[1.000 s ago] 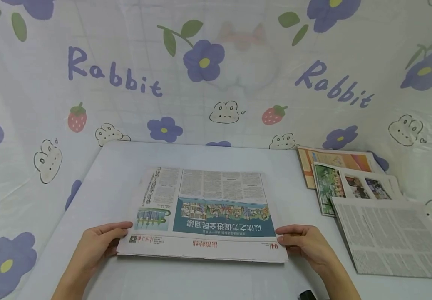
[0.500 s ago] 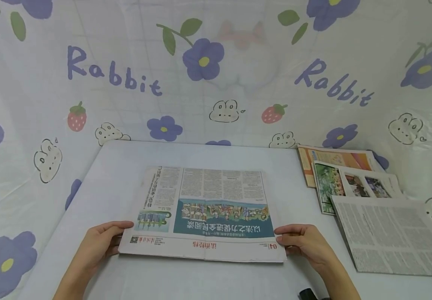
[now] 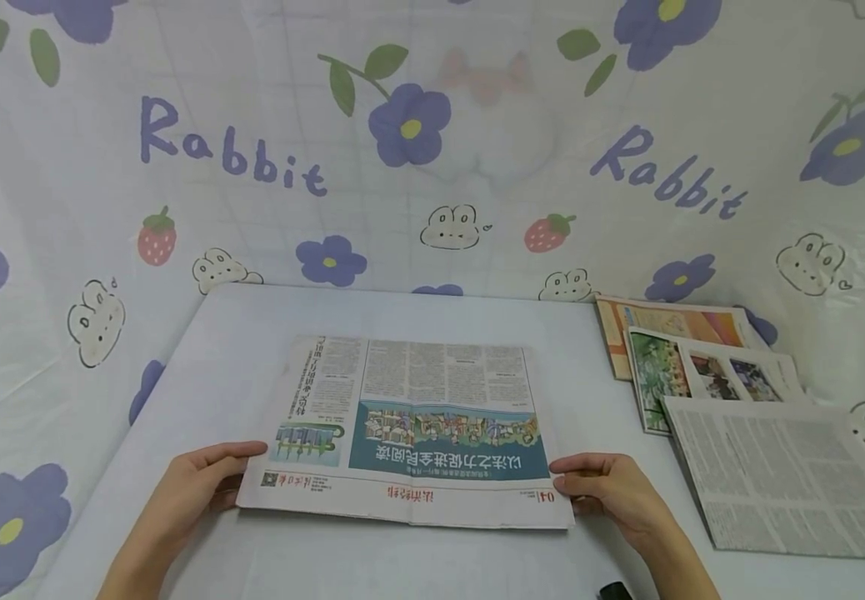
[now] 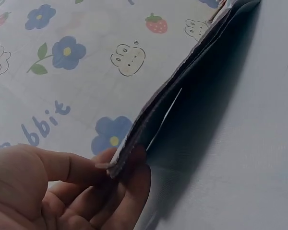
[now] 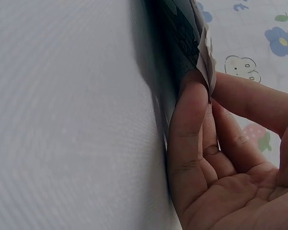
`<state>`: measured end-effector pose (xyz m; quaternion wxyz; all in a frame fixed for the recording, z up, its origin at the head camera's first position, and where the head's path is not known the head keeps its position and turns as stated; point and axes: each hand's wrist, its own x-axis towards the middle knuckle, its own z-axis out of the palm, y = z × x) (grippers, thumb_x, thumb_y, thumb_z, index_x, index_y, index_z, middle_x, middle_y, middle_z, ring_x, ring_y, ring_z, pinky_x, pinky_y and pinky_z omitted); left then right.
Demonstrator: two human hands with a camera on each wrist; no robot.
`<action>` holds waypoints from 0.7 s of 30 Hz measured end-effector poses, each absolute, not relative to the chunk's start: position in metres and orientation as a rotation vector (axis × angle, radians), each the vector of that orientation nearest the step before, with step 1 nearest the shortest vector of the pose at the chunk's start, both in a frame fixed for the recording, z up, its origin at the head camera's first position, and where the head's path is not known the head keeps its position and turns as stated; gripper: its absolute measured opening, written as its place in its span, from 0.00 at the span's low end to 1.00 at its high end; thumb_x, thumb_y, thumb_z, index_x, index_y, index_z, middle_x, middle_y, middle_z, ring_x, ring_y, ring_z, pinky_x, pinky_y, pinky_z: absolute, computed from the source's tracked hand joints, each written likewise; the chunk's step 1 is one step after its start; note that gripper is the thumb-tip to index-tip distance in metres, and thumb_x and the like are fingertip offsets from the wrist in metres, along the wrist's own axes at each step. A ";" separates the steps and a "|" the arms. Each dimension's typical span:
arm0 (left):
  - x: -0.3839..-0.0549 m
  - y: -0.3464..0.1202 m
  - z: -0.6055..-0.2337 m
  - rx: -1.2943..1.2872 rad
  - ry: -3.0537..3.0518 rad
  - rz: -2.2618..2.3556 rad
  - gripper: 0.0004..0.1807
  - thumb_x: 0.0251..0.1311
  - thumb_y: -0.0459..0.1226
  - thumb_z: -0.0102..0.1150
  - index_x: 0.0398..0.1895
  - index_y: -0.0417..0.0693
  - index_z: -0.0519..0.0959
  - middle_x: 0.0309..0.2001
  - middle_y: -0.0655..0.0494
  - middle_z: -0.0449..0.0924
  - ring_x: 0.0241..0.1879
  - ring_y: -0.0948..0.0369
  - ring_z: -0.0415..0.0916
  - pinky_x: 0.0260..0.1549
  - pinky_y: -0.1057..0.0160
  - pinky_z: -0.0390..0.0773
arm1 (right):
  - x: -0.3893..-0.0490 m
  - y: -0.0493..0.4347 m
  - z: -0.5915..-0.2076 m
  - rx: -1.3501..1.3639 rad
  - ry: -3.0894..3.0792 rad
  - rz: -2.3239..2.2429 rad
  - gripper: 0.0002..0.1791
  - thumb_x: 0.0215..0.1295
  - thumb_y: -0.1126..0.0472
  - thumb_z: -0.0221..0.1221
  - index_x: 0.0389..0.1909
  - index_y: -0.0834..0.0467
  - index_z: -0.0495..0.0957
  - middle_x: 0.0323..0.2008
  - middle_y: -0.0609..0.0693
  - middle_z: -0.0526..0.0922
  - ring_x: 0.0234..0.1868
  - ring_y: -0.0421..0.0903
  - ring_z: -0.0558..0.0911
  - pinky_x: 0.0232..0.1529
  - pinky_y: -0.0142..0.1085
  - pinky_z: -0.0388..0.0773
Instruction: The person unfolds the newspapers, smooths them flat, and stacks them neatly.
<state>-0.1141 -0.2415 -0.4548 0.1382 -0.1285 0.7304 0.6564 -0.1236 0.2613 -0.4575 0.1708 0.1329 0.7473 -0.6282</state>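
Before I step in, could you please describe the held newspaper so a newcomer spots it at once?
On the white table, look between the left hand and right hand. They pinch the newspaper, which, unlike the papers at right, shows a wide teal panel.

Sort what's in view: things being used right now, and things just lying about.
In use:
teal-bannered newspaper, pinched at both sides
left fingers
right fingers
white table

Apparently just lying about, overlapping at the right:
orange-toned paper
paper with colour photos
grey text-filled paper
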 end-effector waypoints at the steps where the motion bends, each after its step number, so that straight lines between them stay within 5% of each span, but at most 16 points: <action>1: -0.114 -0.242 -0.455 -0.362 2.106 1.907 0.18 0.70 0.34 0.53 0.59 0.37 0.79 0.56 0.45 0.78 0.45 0.58 0.80 0.38 0.62 0.81 | -0.123 0.261 -0.458 0.378 2.123 -1.783 0.16 0.57 0.67 0.70 0.45 0.70 0.83 0.38 0.57 0.86 0.34 0.48 0.83 0.30 0.39 0.82; 21: -0.110 -0.249 -0.456 -0.148 2.088 2.019 0.24 0.62 0.33 0.65 0.59 0.29 0.76 0.51 0.41 0.81 0.46 0.55 0.82 0.43 0.58 0.81 | -0.123 0.262 -0.458 0.365 2.113 -1.797 0.15 0.57 0.67 0.69 0.45 0.69 0.84 0.38 0.57 0.86 0.33 0.47 0.83 0.30 0.38 0.81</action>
